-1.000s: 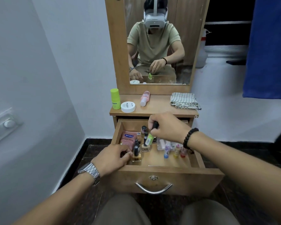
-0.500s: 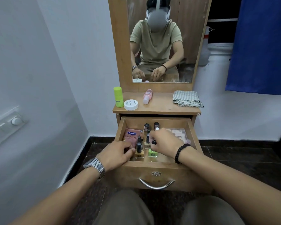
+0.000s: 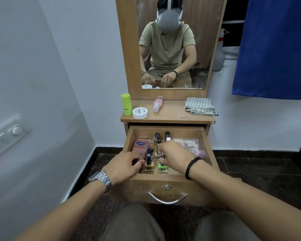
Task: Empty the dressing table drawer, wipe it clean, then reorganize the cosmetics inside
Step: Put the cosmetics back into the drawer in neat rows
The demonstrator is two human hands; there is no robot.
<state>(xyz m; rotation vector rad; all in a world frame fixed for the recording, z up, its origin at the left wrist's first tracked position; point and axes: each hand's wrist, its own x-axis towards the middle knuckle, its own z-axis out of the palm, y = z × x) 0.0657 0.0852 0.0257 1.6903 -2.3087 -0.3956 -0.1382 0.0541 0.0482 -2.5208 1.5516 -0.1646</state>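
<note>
The green nail polish bottle point(image 3: 162, 167) stands upright at the lower centre of the frame, its long axis vertical and black cap pointing up, near the front wall of the open drawer point(image 3: 165, 179). The right hand point(image 3: 176, 154) sits directly over it, fingertips closed on the cap. Just to its left stands a beige polish bottle point(image 3: 149, 165), also upright; the left hand point(image 3: 124, 165) curls beside that bottle, fingers bent together, though I cannot tell whether they touch it. Behind lies a pink Vaseline sachet point(image 3: 140, 146). Above, the tabletop point(image 3: 172, 113) carries a folded striped cloth point(image 3: 200, 106).
</note>
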